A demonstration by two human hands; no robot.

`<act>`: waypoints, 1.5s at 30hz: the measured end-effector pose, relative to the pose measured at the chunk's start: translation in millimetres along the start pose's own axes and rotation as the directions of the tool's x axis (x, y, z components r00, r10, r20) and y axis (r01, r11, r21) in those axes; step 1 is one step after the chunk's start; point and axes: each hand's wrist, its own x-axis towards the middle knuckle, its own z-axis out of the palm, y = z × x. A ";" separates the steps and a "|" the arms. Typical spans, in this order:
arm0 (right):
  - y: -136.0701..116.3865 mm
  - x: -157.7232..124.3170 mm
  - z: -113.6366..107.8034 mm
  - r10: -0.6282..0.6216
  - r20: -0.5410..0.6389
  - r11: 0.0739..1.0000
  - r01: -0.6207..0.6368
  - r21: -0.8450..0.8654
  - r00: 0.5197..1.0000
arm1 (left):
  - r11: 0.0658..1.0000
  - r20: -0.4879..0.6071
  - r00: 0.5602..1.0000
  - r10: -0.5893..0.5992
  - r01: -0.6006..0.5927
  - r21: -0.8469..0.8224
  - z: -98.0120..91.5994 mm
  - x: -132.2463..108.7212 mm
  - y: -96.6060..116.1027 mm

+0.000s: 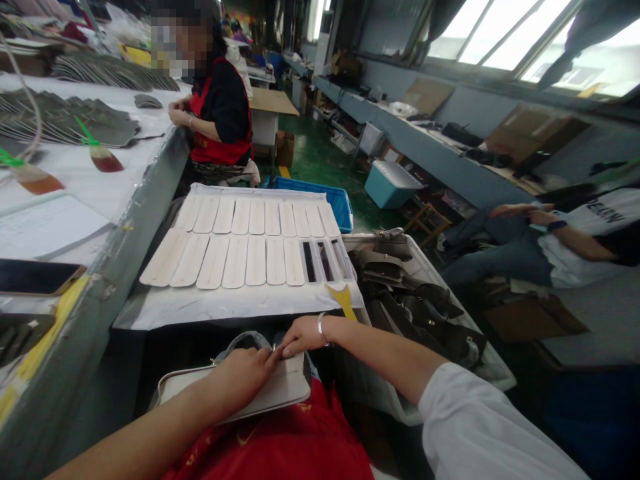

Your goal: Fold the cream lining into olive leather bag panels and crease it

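At six o'clock, left hand and right hand partly hide a flat, cream, round-cornered panel, their grip indiscernible.

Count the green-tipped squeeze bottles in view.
2, both on the white-topped table: a red-filled bottle and an amber-filled bottle nearer the picture's left edge. Others may be hidden.

Cream, flat-sided bag: leather-like panel, smooth, low sheen. Cream, round-ended strips: smooth, matt. White sheet beneath the strips: wrinkled, cloth or film, cannot tell which. Yellow forked tool: smooth, plastic-looking. Silver ring-shaped bracelet: polished metal. Red apron: soft, creased cloth. Blue rectangular tub: glossy plastic. Green painted floor: shiny, reflective.
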 end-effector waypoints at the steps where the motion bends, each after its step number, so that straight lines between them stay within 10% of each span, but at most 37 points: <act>1: 0.4 1.3 -1.5 0.002 0.013 1.000 -0.003 0.016 1.000 | 0.998 0.000 1.000 0.016 -0.016 -0.063 -3.4 -4.6 -5.9; 6: 1.9 7.2 -3.6 0.005 0.046 0.995 -0.010 0.098 0.999 | 0.924 0.000 0.998 0.066 -0.061 -0.377 -15.4 -28.6 -37.3; 14: -16.6 29.8 7.6 -0.084 0.089 0.988 0.072 0.137 0.992 | 0.979 -0.021 0.999 0.045 -0.049 -0.196 -5.1 -34.6 -31.3; 21: -36.1 43.8 3.1 -0.073 0.117 0.986 0.054 0.156 0.990 | 0.883 0.011 1.000 0.007 -0.002 -0.469 -33.9 -81.2 -67.1; 31: -62.2 66.9 11.6 -0.132 0.115 0.987 0.120 0.105 0.985 | 0.997 -0.074 0.996 -0.047 0.042 -0.069 6.4 -98.6 -57.9; 40: -71.4 79.3 13.1 -0.166 0.054 0.979 0.158 0.126 0.985 | 0.715 -0.017 0.976 -0.219 0.149 -0.684 -25.4 -128.9 -99.0; 45: -76.3 87.1 16.7 -0.167 0.035 0.969 0.158 0.190 0.985 | 0.853 -0.122 0.939 -0.321 0.230 -0.468 -16.8 -128.3 -83.3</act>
